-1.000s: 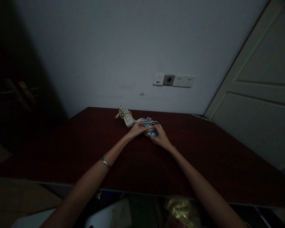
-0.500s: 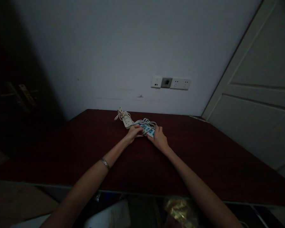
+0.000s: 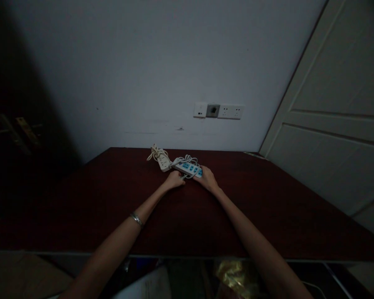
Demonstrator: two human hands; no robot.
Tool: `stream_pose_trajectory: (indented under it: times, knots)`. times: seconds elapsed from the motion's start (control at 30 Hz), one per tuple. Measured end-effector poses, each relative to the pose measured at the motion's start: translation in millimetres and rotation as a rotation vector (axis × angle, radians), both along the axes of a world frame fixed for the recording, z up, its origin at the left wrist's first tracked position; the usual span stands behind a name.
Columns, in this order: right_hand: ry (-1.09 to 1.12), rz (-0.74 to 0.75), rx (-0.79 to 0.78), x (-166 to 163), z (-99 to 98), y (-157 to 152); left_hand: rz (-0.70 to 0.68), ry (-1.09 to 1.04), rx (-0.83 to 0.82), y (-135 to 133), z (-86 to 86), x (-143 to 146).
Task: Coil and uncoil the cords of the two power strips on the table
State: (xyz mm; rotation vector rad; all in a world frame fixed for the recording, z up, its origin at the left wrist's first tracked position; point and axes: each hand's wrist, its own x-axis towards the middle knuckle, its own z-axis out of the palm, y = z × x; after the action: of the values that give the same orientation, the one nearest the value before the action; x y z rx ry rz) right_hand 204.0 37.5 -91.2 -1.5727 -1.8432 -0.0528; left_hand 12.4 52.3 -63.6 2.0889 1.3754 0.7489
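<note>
A white power strip with blue sockets point(image 3: 191, 168) lies on the dark red tabletop point(image 3: 187, 216), its grey-white cord point(image 3: 187, 159) looped over it. Around the right end of this strip my right hand point(image 3: 207, 178) is closed. My left hand point(image 3: 174, 180) is closed on a stretch of the cord at the strip's near side; a short piece shows past the fingers. Just left of the blue-socketed strip, a second, cream power strip point(image 3: 164, 162) rests on the table with its cord point(image 3: 155, 153) bundled at the far end.
Behind the table stands a pale wall with several socket plates point(image 3: 218, 111). A white panelled door point(image 3: 336, 137) is on the right, a dark door with a handle point(image 3: 27, 129) on the left. Below the table's front edge are a gold wrapper point(image 3: 236, 276) and a white box-like thing point(image 3: 154, 284).
My left hand has drawn back from the strip's top toward me, pulling cord with it, so more of the blue sockets shows. The view has shifted slightly; my right hand keeps its hold.
</note>
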Motion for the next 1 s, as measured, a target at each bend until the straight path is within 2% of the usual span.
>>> stream_pose_trajectory:
  times: [0.37,0.7,1.0]
  knots:
    - [0.060,0.066,0.011,4,-4.9,14,0.064,0.079,0.092,-14,-5.2,5]
    - [0.211,0.090,-0.050,10,-2.4,36,0.071,-0.116,-0.107,-17,1.0,12]
    - [0.281,0.108,-0.122,22,1.2,44,0.088,-0.304,-0.062,-30,13.4,20]
